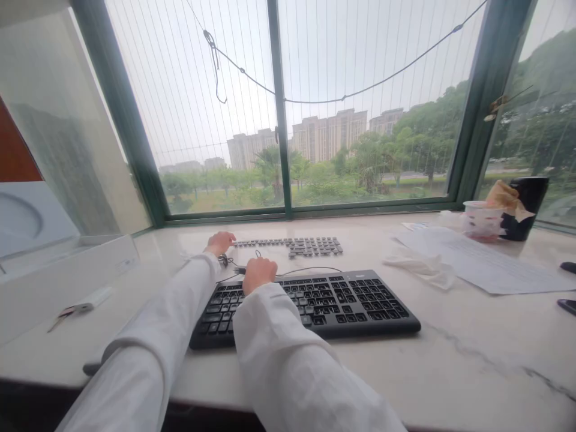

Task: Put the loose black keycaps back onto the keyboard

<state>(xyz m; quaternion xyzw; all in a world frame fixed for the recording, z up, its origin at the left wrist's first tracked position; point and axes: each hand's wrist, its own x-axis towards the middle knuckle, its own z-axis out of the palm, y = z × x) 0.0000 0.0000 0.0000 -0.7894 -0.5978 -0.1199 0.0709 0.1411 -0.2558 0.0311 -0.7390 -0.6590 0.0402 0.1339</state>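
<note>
A black keyboard (342,303) lies on the pale marble sill (450,360) before the window. Behind it, loose grey keycaps (297,245) are set out in rows. My left hand (219,243) reaches to the left end of those rows, fingers curled down on them. My right hand (258,273) rests knuckles-up at the keyboard's top left edge, fingers curled under and hidden, near the black cable (310,269). Both arms wear white sleeves.
A white box (58,276) stands at the left with a key and white tag (81,306) in front. At the right lie a crumpled tissue (420,265), paper sheets (486,264), a pink cup (483,221) and a black mug (526,207).
</note>
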